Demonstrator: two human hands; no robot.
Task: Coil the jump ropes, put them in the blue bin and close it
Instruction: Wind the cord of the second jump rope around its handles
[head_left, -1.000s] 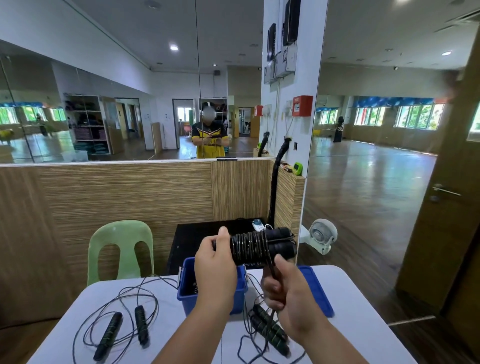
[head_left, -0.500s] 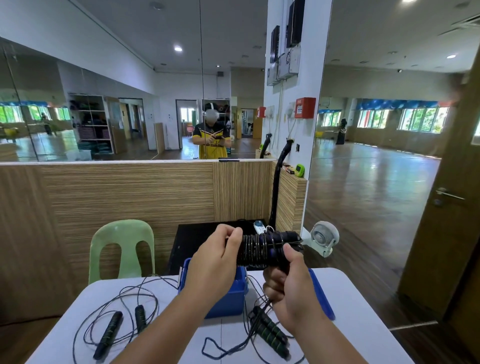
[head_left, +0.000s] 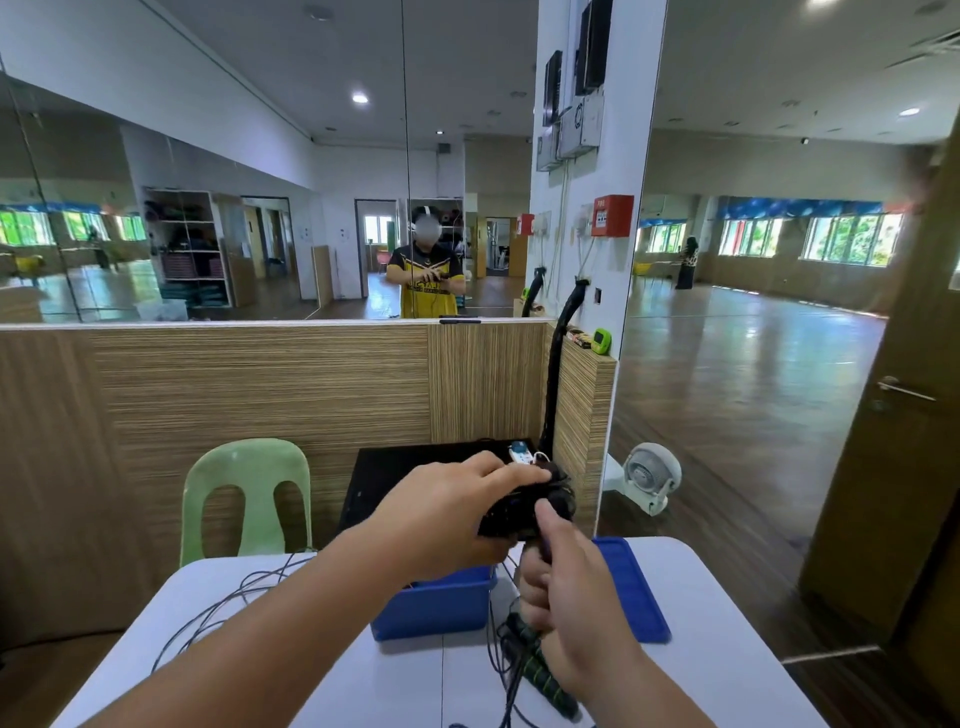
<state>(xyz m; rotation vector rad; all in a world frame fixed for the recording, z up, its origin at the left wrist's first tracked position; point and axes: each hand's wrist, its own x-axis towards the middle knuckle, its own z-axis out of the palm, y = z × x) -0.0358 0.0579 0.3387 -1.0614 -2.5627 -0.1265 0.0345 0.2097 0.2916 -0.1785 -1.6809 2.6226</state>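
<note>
Wound jump rope (head_left: 506, 519) held above the blue bin (head_left: 431, 608), left grip (head_left: 447, 514) curled over its handles, right grip (head_left: 566, 587) fisted on the cord tail. Prob light, cord springy: hold across wraps, else uncoils.

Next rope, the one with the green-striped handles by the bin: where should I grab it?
Take both green-striped handles together round their middles, coming from above. They lie close together on the white table with loose cord around them, so one grip should gather both.
</note>
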